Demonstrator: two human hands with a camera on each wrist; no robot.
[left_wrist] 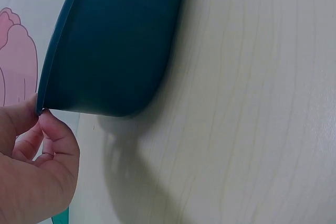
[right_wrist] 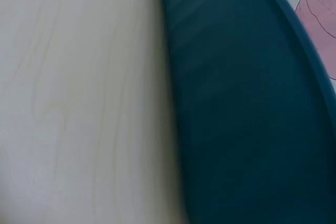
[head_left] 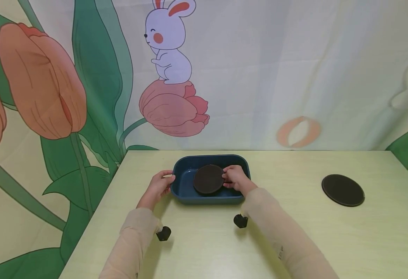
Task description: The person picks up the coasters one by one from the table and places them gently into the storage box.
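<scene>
A dark blue rectangular tub [head_left: 204, 200] with rounded corners sits toward the back of the table. Within its walls is a round dark brown disc [head_left: 208, 179], like a coaster. My right hand [head_left: 237, 178] reaches over the tub's right side and pinches the disc's right edge. At the tub's left end, my left hand [head_left: 160, 185] grips the rim between thumb and fingers. The left wrist view shows this pinch [left_wrist: 44, 156] close up on the tub's lip [left_wrist: 50, 61]. In the right wrist view only the tub's outer wall [right_wrist: 247, 103] appears; the right hand is out of that frame.
A second round dark disc [head_left: 343, 190] lies flat on the pale wood table [head_left: 294, 232] to the right. Behind the table hangs a curtain [head_left: 260, 77] printed with tulips and a rabbit. Small black knobs [head_left: 163, 233] show under both wrists.
</scene>
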